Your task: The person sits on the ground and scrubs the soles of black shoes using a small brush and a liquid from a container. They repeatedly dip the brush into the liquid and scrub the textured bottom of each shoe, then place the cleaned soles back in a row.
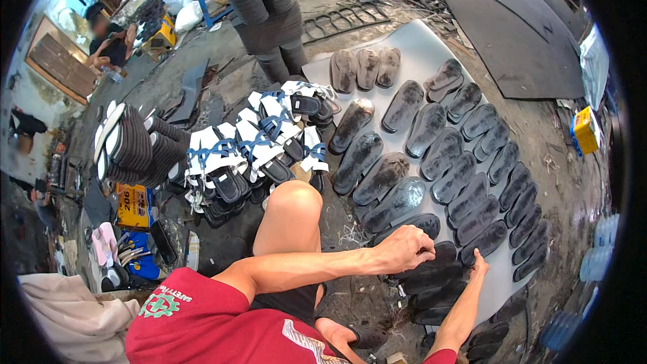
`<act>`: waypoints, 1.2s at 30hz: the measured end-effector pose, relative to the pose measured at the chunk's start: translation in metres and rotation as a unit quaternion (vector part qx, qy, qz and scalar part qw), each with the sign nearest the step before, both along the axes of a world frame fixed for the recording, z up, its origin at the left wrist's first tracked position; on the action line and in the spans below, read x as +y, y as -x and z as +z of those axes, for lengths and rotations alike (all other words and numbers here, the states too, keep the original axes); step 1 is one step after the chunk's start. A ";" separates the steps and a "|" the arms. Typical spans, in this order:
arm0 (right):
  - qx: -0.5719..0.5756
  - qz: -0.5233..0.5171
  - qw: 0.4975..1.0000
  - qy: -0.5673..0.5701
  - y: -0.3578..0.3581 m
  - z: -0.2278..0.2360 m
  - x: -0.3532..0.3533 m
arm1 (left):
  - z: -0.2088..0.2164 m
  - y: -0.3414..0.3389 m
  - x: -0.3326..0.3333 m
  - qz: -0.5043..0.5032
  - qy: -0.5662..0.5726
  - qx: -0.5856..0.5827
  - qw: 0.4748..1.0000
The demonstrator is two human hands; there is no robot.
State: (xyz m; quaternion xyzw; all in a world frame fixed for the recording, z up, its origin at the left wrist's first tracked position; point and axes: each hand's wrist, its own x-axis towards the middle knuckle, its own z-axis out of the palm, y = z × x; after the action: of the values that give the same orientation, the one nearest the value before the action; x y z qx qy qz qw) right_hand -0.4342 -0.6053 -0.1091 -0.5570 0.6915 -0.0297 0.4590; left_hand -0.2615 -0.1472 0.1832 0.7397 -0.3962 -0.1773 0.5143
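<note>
My left hand (406, 249) reaches across over the near end of a grey sheet (441, 44), its fingers closed in a pinch. What they hold, if anything, is too small to tell. Below and beside it lie black shoe soles (431, 283). My right hand (477, 267) is at the near right of the sheet, one digit stretched up by the end of a dark sole (483, 243); its other fingers are mostly hidden. Rows of dark soles (441, 153) with patchy shiny tops cover much of the sheet.
White-and-blue strapped sandals (259, 145) are heaped left of the sheet. Stacked soles (135, 148) stand beyond them, and a tall sole stack (266, 13) rises behind. A yellow box (135, 205) sits at left, another yellow can (585, 130) at right. A person (111, 44) sits far left.
</note>
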 end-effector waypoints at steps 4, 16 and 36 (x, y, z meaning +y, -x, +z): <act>-0.184 -0.064 0.979 -0.055 0.025 0.027 -0.045 | 0.017 -0.004 -0.022 -0.001 0.050 0.001 0.999; -0.538 -0.214 0.811 -0.086 0.046 0.195 0.134 | 0.015 0.030 -0.026 -0.073 -0.024 -0.059 0.995; -0.373 0.429 0.819 0.076 0.122 0.449 0.363 | 0.070 0.103 0.032 -0.233 0.182 0.136 0.946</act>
State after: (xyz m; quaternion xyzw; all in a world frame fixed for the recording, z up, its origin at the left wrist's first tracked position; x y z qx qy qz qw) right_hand -0.5563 -0.2423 0.3401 -0.7769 0.1544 -0.0880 0.6040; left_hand -0.3641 -0.1147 0.2535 0.4894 -0.5093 -0.3161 0.6334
